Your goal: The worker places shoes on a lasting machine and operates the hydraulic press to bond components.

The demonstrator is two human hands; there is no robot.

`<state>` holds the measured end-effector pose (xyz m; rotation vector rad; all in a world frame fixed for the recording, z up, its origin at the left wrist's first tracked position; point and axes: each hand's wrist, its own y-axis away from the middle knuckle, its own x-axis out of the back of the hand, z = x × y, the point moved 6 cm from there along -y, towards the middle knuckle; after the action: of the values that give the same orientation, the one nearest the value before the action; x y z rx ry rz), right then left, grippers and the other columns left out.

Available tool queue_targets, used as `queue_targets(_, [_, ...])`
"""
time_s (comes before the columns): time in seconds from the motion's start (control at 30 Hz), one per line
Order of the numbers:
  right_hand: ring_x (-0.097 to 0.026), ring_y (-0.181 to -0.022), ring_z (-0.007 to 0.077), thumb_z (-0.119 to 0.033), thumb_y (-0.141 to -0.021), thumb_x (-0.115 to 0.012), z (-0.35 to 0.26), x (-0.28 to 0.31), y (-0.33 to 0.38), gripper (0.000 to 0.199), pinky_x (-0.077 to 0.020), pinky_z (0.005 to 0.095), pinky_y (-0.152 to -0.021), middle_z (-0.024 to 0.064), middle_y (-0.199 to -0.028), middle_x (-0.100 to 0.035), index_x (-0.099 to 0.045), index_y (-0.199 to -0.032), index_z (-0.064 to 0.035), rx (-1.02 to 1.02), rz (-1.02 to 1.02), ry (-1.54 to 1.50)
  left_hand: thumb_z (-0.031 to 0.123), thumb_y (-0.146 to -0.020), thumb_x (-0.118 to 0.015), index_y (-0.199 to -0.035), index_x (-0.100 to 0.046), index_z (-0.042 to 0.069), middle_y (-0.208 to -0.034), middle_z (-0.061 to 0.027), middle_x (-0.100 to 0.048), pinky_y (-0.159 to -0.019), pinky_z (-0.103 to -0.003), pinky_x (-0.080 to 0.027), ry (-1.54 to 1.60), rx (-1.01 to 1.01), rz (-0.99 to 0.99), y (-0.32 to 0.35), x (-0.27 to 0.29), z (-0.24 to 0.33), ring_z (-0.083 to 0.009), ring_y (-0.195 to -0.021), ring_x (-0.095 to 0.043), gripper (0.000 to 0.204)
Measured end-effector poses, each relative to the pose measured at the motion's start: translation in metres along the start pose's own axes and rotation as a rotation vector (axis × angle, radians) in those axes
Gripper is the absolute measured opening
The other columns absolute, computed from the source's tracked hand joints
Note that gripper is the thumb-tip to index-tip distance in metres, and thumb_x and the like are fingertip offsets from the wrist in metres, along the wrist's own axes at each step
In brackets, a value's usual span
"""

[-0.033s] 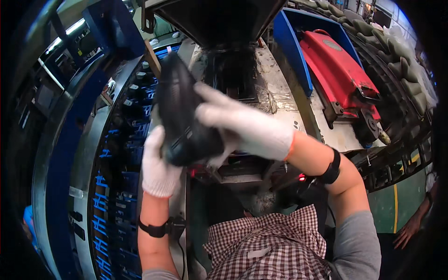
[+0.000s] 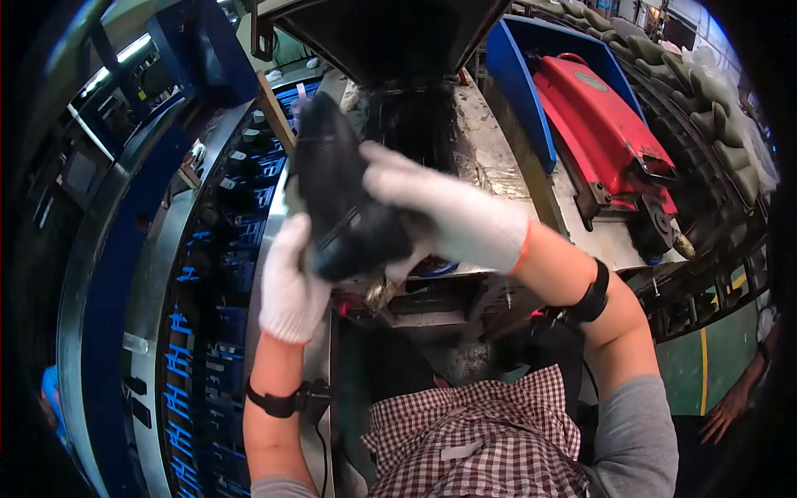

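A black shoe [image 2: 336,195] is held up in front of me between both hands, its narrower end pointing away. My left hand [image 2: 289,282], in a white knit glove, grips the near left side of the shoe, its thumb along the edge. My right hand [image 2: 448,212], gloved the same way, wraps the shoe from the right; its fingers are slightly blurred, and some are hidden behind the shoe. Past the shoe lies the blackened middle of a worn machine bed [image 2: 407,141], under a raised dark panel [image 2: 390,37].
A red hydraulic floor jack [image 2: 602,124] and an open blue bin [image 2: 498,66] are at the right. Rows of grey-green shoe-shaped pieces [image 2: 697,79] sit beyond. A conveyor with blue holders [image 2: 220,274] runs along the left. Another person's hand [image 2: 726,415] shows at far right.
Both hands have shifted slightly to the right with the shoe. The shoe's near end has risen a little and turned slightly.
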<state>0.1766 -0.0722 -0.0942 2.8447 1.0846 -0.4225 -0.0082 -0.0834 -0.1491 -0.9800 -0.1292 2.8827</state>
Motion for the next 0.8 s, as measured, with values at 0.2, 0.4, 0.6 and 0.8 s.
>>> queue_targets(0.2, [-0.072,-0.087,0.0151,-0.056,-0.095,-0.067,-0.009,0.12,-0.048,0.054,-0.0565,0.0311,-0.063,0.0047,-0.098,-0.076,-0.069,-0.125,-0.0113,-0.069,0.434,0.172,0.021,-0.102,-0.068,-0.172,-0.019,-0.001,-0.168,-0.0226,-0.042,-0.13,-0.04,-0.03,-0.732,-0.172,-0.172,-0.064,-0.038,0.0,-0.0325,-0.158,-0.039,0.088])
queue_targets(0.4, [-0.063,-0.13,0.0473,-0.066,-0.084,-0.071,-0.002,0.185,-0.121,0.104,-0.0569,0.0479,-0.103,0.0356,-0.151,-0.052,-0.044,-0.164,-0.005,-0.066,0.67,1.02,0.01,-0.099,-0.072,-0.167,-0.038,0.006,-0.164,-0.0224,-0.048,-0.128,-0.043,-0.037,-0.761,-0.674,-0.234,-0.058,-0.072,0.079,-0.0341,-0.153,-0.047,0.075])
queue_targets(0.6, [-0.061,-0.132,0.0541,-0.074,-0.09,-0.064,0.013,0.174,-0.145,0.096,-0.0525,0.0507,-0.112,0.0416,-0.146,-0.052,-0.055,-0.153,-0.0025,-0.246,0.547,1.525,0.039,-0.104,-0.067,-0.156,-0.054,0.005,-0.148,-0.0185,-0.063,-0.12,-0.041,-0.045,-1.168,-1.274,-0.135,-0.081,-0.106,0.152,-0.0274,-0.141,-0.058,0.064])
queue_targets(0.8, [-0.063,-0.13,0.0534,-0.072,-0.093,-0.063,0.01,0.177,-0.136,0.089,-0.0517,0.0521,-0.112,0.0398,-0.143,-0.057,-0.055,-0.155,-0.0089,-0.226,0.524,1.527,0.032,-0.1,-0.063,-0.156,-0.052,0.005,-0.155,-0.0257,-0.057,-0.121,-0.047,-0.042,-1.535,-1.24,-0.013,-0.164,-0.184,0.173,-0.0418,-0.142,-0.056,0.063])
